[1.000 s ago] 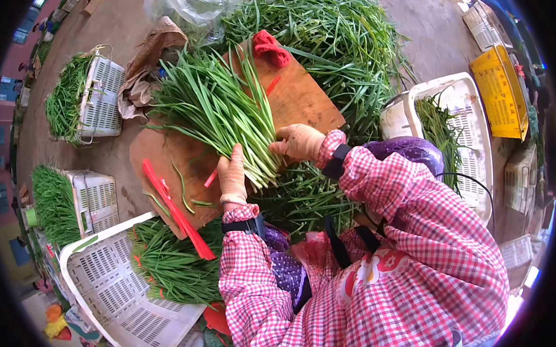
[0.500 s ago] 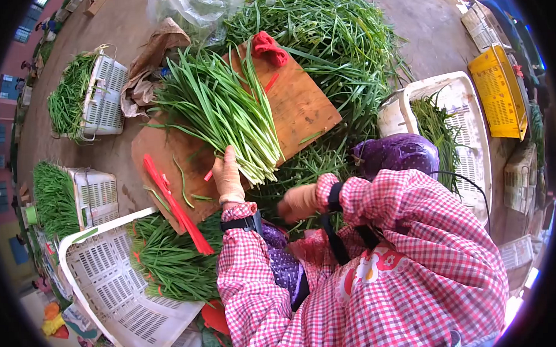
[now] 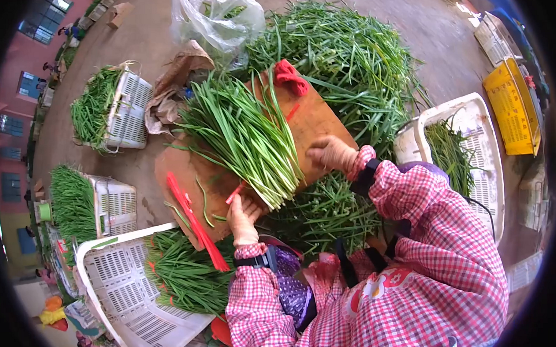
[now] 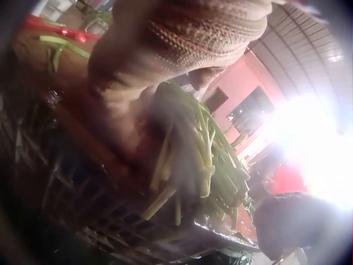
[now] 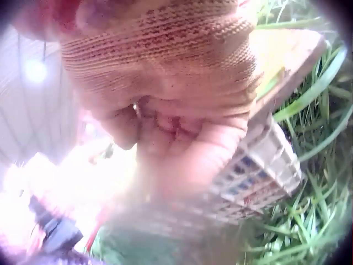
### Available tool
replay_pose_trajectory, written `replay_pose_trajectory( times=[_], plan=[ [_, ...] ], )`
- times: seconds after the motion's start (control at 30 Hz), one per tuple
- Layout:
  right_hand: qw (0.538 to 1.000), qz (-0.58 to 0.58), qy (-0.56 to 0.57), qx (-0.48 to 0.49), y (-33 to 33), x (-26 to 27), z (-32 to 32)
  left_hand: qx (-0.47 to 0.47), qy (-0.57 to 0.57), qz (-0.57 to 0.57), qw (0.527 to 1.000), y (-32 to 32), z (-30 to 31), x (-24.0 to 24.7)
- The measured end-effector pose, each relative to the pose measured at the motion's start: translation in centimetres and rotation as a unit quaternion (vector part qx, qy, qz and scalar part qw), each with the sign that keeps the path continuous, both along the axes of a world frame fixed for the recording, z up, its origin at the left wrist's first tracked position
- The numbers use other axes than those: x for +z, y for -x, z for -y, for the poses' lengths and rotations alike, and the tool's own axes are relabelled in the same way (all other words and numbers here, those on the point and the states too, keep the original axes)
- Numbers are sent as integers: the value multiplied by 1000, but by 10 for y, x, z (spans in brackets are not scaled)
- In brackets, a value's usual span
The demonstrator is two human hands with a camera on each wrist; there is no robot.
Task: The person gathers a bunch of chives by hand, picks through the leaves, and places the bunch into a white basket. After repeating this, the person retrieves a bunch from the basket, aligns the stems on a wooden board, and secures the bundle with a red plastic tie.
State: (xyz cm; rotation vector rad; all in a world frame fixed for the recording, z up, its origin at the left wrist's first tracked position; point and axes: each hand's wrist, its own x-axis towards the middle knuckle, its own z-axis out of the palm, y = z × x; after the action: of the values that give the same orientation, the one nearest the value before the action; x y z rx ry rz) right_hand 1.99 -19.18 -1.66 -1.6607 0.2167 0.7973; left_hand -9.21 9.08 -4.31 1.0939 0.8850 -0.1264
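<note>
A bundle of long green stems, apparently garlic chives [image 3: 252, 137], lies across a wooden board [image 3: 322, 120], pale cut ends toward the person. My left hand [image 3: 243, 216] is at the bundle's lower left, fingers spread and the thumb side by the end of a red strip [image 3: 237, 191]. In the left wrist view, the pale stem ends [image 4: 204, 160] hang just beyond that hand. To the right of the bundle, my right hand [image 3: 333, 153] hovers over the board's edge, apart from the stems. Its fingers are loosely bent around nothing, and partly blurred in the right wrist view.
More red strips [image 3: 197, 225] lie at the board's left. A white crate [image 3: 119, 283] with tied bundles stands at lower left, another [image 3: 420, 135] at right. Behind the board are a heap of loose greens [image 3: 347, 61], a red cloth [image 3: 291, 77] and a plastic bag [image 3: 224, 22].
My right hand left the stem ends, swung down toward the body, then came back up beside the bundle. The left hand slid lower and spread its fingers. The head view has shifted.
</note>
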Motion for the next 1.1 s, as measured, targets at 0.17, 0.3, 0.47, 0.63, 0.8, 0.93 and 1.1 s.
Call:
replay_pose_trajectory(
  times=[0.17,0.3,0.47,0.63,0.8,0.93,1.1],
  plan=[
    [985,27,-101,-136,-53,-7,-10,44,91,24,995,5,-13,-5],
    [966,-17,-182,-184,-79,-14,-22,25,94,60,993,-13,-12,-17],
    [975,12,-134,-174,-84,-16,-28,67,-3,62,996,-31,-4,-10],
    [976,7,-128,-178,-78,-14,-25,51,-78,68,993,-36,-17,-34],
    [981,67,-23,-181,-63,-16,-15,-40,-230,15,972,-45,-23,-12],
    [980,72,-22,-183,-45,-13,-7,-66,-316,-18,946,-48,-28,-16],
    [978,66,-52,-189,-43,-26,-10,-56,-209,1,976,-52,-34,1]
  ],
)
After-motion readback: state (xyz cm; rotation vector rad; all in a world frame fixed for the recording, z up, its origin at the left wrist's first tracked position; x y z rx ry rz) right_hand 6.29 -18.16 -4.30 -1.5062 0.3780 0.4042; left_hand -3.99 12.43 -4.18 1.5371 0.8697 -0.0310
